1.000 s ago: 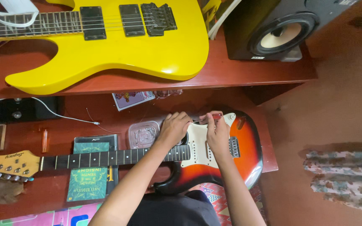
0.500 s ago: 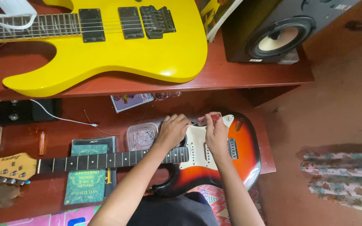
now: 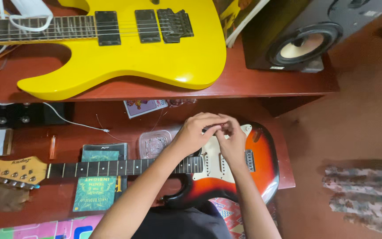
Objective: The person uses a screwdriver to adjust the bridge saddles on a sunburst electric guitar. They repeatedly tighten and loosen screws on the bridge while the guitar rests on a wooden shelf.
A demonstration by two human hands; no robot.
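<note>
A sunburst electric guitar with a white pickguard lies on the lower red-brown table, its neck running left to the headstock. Both my hands hover over the upper part of its body. My left hand and my right hand meet fingertip to fingertip, pinched on something small that I cannot make out. My forearms hide part of the neck joint and pickguard.
A yellow electric guitar lies on the upper shelf beside a black speaker. Near my hands sit a clear plastic box, a green book, a printed card and a white cable. A patterned cloth lies on the floor.
My hands have lifted off the pickguard and drawn together, fingertips now pinched over the guitar's upper edge. The guitar itself has stayed put.
</note>
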